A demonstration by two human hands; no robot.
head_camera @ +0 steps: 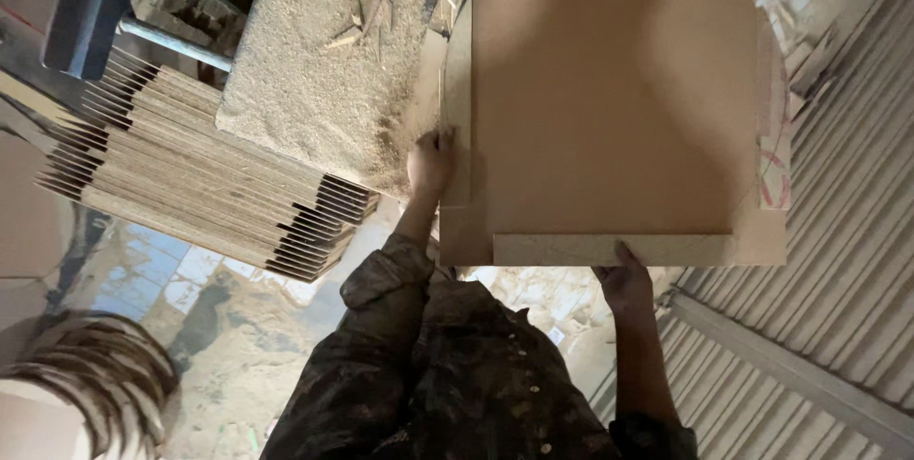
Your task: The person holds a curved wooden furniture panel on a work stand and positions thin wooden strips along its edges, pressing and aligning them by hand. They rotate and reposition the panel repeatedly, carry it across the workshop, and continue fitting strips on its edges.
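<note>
Looking down past a dark, dust-flecked shirt (457,374), much is cut off: the far end of the brown board (609,89) runs out of the top of the frame, and the stack of boards (476,231) under it shows only as a thin strip along its left and near edges. That top board is plain, smooth and tan, with a pale raw edge facing near and a rounded far-right corner; it lies flat at the centre-right of the scene, slightly askew on the stack below. The left hand (430,160) presses against the left edge of the stack, fingers curled onto it, though how firmly it grips cannot be told because the fingertips merge with the wood. The right hand (624,274) reaches up to the near edge, fingertips touching the pale edge, the palm hidden underneath, so its hold is also unclear. To the far left sits a sawdust-covered block (324,60) with wood chips, resting on a slanted pile of thin sheets (200,184). Ribbed metal sheeting (847,231) fills the right side. A blurred striped shape at the near-left corner cannot be identified.
</note>
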